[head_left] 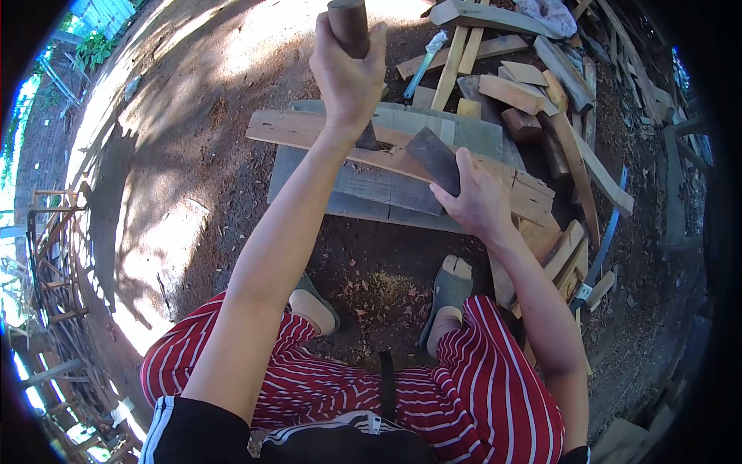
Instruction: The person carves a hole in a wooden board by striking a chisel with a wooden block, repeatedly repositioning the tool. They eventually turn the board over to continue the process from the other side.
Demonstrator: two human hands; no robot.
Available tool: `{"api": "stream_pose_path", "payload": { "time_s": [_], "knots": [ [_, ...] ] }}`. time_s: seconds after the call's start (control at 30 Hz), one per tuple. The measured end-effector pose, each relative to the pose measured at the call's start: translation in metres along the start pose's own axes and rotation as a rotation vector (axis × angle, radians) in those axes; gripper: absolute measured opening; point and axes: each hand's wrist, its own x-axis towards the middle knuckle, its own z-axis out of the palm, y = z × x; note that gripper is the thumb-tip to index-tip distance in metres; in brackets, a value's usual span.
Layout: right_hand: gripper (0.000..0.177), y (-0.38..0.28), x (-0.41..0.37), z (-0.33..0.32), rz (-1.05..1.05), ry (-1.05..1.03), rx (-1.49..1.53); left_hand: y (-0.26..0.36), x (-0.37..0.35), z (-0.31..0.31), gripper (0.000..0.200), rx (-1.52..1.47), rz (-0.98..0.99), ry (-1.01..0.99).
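My left hand [348, 73] is wrapped round the thick round wooden handle of a chisel [349, 27], held upright. Below my wrist its dark blade [368, 139] meets a slot cut in a long wooden plank [301, 130]; the forearm hides part of the blade. In my right hand [479, 193] is a dark, flat rectangular block [434, 158], tilted just above the plank, to the right of the slot. The fingers close over its right end. The plank lies across a low grey wooden bench [355, 189] in front of my feet.
Offcuts and beams [510, 93] are piled at the right and behind the bench. A blue-handled tool [423, 69] rests among them. A long handsaw [607, 247] lies at the right. Wood shavings [386, 288] cover the dirt floor between my feet.
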Motion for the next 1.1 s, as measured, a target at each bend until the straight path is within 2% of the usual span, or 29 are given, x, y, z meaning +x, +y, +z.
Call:
{"api": "stream_pose_path", "payload": {
  "time_s": [0.13, 0.2, 0.33, 0.43, 0.5, 0.57, 0.63, 0.7, 0.73, 0.77, 0.8, 0.83, 0.87, 0.9, 0.93, 1.0, 1.03, 1.1],
  "knots": [
    [0.049, -0.004, 0.002, -0.004, 0.01, -0.007, -0.022, -0.001, -0.007, 0.003, 0.028, -0.103, 0.152, 0.086],
    [0.048, -0.004, 0.0, -0.003, 0.002, 0.005, -0.009, 0.003, -0.012, -0.004, 0.027, -0.097, 0.031, 0.013],
    [0.05, 0.001, 0.001, -0.004, 0.019, -0.008, 0.003, 0.004, -0.02, -0.009, 0.026, -0.134, 0.062, 0.033],
    [0.054, 0.008, 0.008, -0.016, 0.087, -0.054, 0.095, 0.005, -0.028, -0.019, 0.025, -0.212, 0.01, 0.08],
    [0.06, 0.008, 0.02, -0.037, 0.068, 0.047, 0.343, 0.001, -0.031, -0.02, 0.025, -0.21, 0.0, 0.087],
    [0.065, -0.025, 0.035, -0.093, 0.062, 0.048, 0.533, 0.003, -0.035, -0.022, 0.025, -0.205, -0.023, 0.085],
    [0.065, -0.072, 0.042, -0.151, -0.187, 0.319, 0.531, 0.012, -0.035, -0.023, 0.025, -0.151, 0.007, 0.112],
    [0.06, -0.107, 0.053, -0.185, -0.551, 0.517, 0.646, 0.008, -0.037, -0.022, 0.026, -0.205, -0.043, 0.087],
    [0.06, -0.122, 0.053, -0.187, -0.553, 0.526, 0.637, 0.007, -0.037, -0.022, 0.027, -0.253, -0.099, 0.061],
    [0.057, -0.137, 0.05, -0.188, -0.56, 0.491, 0.634, 0.005, -0.038, -0.022, 0.027, -0.262, -0.094, 0.059],
    [0.055, -0.146, 0.048, -0.189, -0.565, 0.456, 0.631, 0.004, -0.04, -0.023, 0.026, -0.25, 0.022, 0.046],
    [0.054, -0.145, 0.052, -0.175, -0.483, 0.26, 0.28, 0.002, -0.043, -0.022, 0.026, -0.238, 0.14, 0.032],
    [0.053, -0.14, 0.061, -0.161, -0.393, 0.065, -0.067, 0.004, -0.054, -0.018, 0.025, -0.229, 0.134, 0.061],
    [0.053, -0.144, 0.064, -0.166, -0.348, -0.027, 0.015, 0.005, -0.058, -0.022, 0.025, -0.162, 0.11, 0.011],
    [0.053, -0.144, 0.064, -0.172, -0.339, -0.018, 0.011, 0.005, -0.059, -0.021, 0.026, -0.101, 0.084, -0.038],
    [0.054, -0.146, 0.063, -0.188, -0.407, 0.109, 0.08, 0.007, -0.055, -0.017, 0.028, -0.16, 0.047, -0.005],
    [0.054, -0.148, 0.061, -0.191, -0.525, 0.256, 0.288, 0.01, -0.056, -0.017, 0.029, -0.207, 0.018, 0.017],
    [0.053, -0.148, 0.049, -0.182, -0.486, 0.234, 0.339, 0.002, -0.056, -0.018, 0.03, -0.219, -0.012, -0.014]
  ]
}}
